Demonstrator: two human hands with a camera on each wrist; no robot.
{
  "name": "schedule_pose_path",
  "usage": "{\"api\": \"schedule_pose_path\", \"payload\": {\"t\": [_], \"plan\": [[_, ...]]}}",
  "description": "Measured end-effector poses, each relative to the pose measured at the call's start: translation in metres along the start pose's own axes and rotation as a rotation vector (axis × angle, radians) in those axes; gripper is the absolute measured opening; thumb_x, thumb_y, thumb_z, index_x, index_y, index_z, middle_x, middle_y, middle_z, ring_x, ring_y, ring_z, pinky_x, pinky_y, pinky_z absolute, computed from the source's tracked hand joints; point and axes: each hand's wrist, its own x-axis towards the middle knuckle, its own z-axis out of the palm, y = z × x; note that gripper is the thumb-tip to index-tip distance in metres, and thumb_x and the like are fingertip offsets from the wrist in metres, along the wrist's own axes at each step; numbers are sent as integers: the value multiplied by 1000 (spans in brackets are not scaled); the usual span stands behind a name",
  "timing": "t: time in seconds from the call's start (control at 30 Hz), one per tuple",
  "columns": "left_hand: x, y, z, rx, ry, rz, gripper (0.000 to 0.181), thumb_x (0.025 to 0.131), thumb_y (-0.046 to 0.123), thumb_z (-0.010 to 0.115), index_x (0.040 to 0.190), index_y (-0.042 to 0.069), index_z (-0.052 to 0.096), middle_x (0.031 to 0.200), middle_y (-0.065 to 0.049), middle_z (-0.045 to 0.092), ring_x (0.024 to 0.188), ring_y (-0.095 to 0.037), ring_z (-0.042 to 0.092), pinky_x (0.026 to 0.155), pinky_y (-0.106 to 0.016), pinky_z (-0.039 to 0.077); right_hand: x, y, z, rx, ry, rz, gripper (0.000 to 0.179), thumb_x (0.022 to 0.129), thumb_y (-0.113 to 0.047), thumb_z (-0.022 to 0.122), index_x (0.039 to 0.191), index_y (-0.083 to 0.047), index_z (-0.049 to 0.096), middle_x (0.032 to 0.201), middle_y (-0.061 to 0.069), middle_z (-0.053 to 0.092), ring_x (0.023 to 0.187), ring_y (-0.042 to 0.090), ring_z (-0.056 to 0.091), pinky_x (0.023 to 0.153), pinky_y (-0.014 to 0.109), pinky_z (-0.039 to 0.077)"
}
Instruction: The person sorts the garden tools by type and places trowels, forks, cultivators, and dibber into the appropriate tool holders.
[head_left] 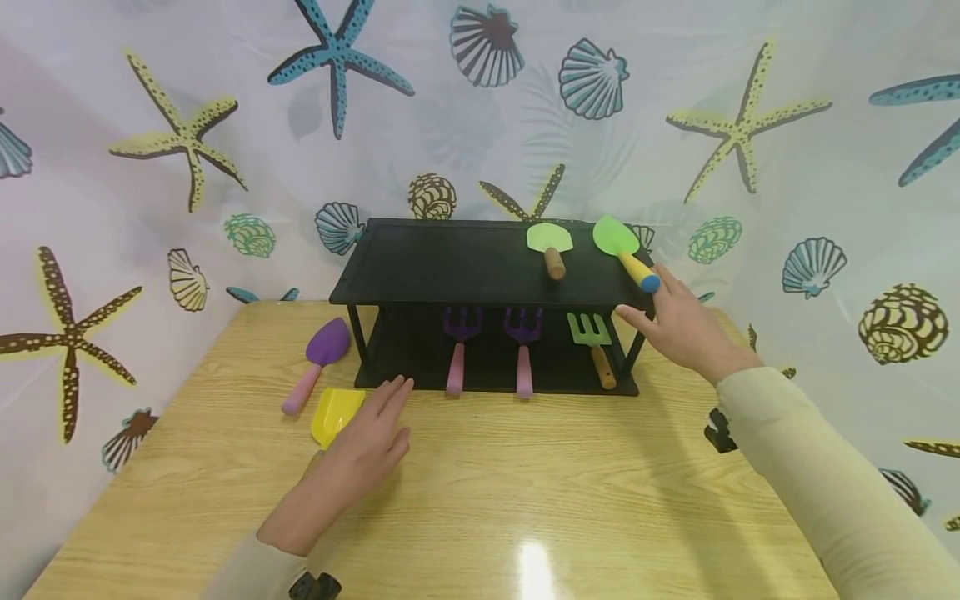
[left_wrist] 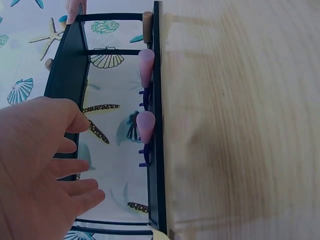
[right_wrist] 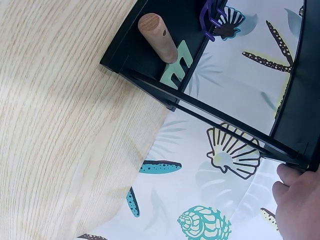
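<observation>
Head view: biggest thing is the sea-print backdrop (head_left: 405, 167), hung behind and to both sides of the wood-grain tabletop (head_left: 600, 492). Blk two-tier rack (head_left: 442, 258) stands near the tabletop's back edge, approx. mid L–R.

Sleeves next: pale R sleeve (head_left: 825, 475) comes in from the lower R, its R hand (head_left: 686, 329) at the top shelf's R front corner. Thumb wide of the other fingers & by the shelf's front edge; can't tell if they grip the corner, as fingertips are partly hidden. L hand (head_left: 360, 454) is over the tabletop, fwd of the rack's L front corner; fingers extended, slightly parted (L wrist view agrees).

Tools: green trowel w/ yellow hdl (head_left: 624, 252) lies on the top shelf nr its R edge, blue hdl end just beside the R hand. Purple trowel w/ pink hdl (head_left: 320, 360) is on the tabletop, L of the rack. Pale-green trowel w/ wood hdl (head_left: 552, 247) is also up top, L of the yellow-hdl one.

Lower shelf: two purple forks (head_left: 523, 354), pink hdls at the front edge, plus green fork (head_left: 595, 346) nr the R front corner.

Yellow shovel (head_left: 336, 415): on the tabletop, partly covered by the L hand; contact unclear.
</observation>
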Motion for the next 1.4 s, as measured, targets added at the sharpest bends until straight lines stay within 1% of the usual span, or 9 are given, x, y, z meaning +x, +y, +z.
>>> {"api": "schedule_pose_path", "payload": {"t": [0.07, 0.3, 0.5, 0.63, 0.87, 0.93, 1.13, 1.2, 1.4], "plan": [[-5, -2, -1, 2, 10, 0, 59, 93, 9, 62, 147, -4, 41, 150, -24, 43, 138, -40, 46, 111, -51, 43, 0, 0, 0, 2, -2, 1, 103, 95, -71, 35, 157, 3, 0, 164, 27, 0, 147, 54, 14, 117, 68, 20], [-18, -13, -4, -26, 8, -31, 62, 93, 6, 61, 148, -7, 36, 149, -28, 42, 136, -42, 45, 111, -54, 42, -2, 0, 0, 15, -16, 11, 104, 94, -73, 35, 157, 3, 1, 165, 26, -2, 148, 53, 13, 116, 69, 20], [-31, -26, -6, -69, -11, -94, 64, 94, 5, 58, 151, -6, 31, 150, -29, 39, 138, -44, 41, 112, -58, 39, -3, -1, -1, 18, -21, 14, 104, 94, -72, 35, 157, 3, 1, 165, 26, -3, 148, 53, 11, 117, 69, 19], [-40, -34, -6, -68, -17, -121, 64, 94, 5, 58, 151, -5, 32, 150, -31, 39, 138, -47, 40, 113, -59, 37, -4, -2, -3, 20, -23, 16, 103, 95, -72, 35, 157, 3, 1, 165, 27, -3, 148, 53, 11, 117, 69, 18], [-53, -43, -9, -78, -38, -186, 64, 94, 5, 58, 151, -6, 31, 151, -31, 36, 139, -49, 36, 114, -63, 33, -4, -3, -3, 15, -28, 16, 103, 95, -72, 34, 157, 1, -1, 165, 26, -3, 148, 53, 11, 117, 69, 18], [-57, -47, -9, -68, -31, -184, 64, 93, 5, 59, 150, -6, 32, 150, -32, 37, 138, -50, 37, 113, -63, 34, -3, -3, -3, 14, -29, 17, 103, 95, -72, 35, 157, 1, -2, 165, 26, -4, 148, 53, 11, 117, 69, 18], [-67, -57, -7, 5, 0, -126, 63, 88, 4, 65, 145, -8, 40, 143, -35, 44, 131, -53, 43, 109, -65, 38, -2, -2, -2, 7, -24, 16, 104, 94, -73, 34, 157, 2, 0, 165, 26, -2, 148, 53, 12, 116, 69, 20], [-71, -59, -6, 17, -5, -123, 62, 87, 3, 66, 144, -7, 42, 142, -36, 45, 131, -56, 42, 109, -66, 37, -2, -2, -1, 3, -22, 14, 104, 94, -73, 34, 157, 2, 0, 165, 26, -2, 148, 53, 12, 116, 68, 20], [-78, -62, -6, 23, -80, -163, 64, 89, 6, 65, 147, -4, 39, 145, -38, 40, 134, -60, 37, 112, -68, 30, -2, -2, -1, 11, -23, 13, 103, 94, -73, 35, 157, 1, -1, 165, 25, -3, 148, 53, 12, 117, 68, 19]]}}
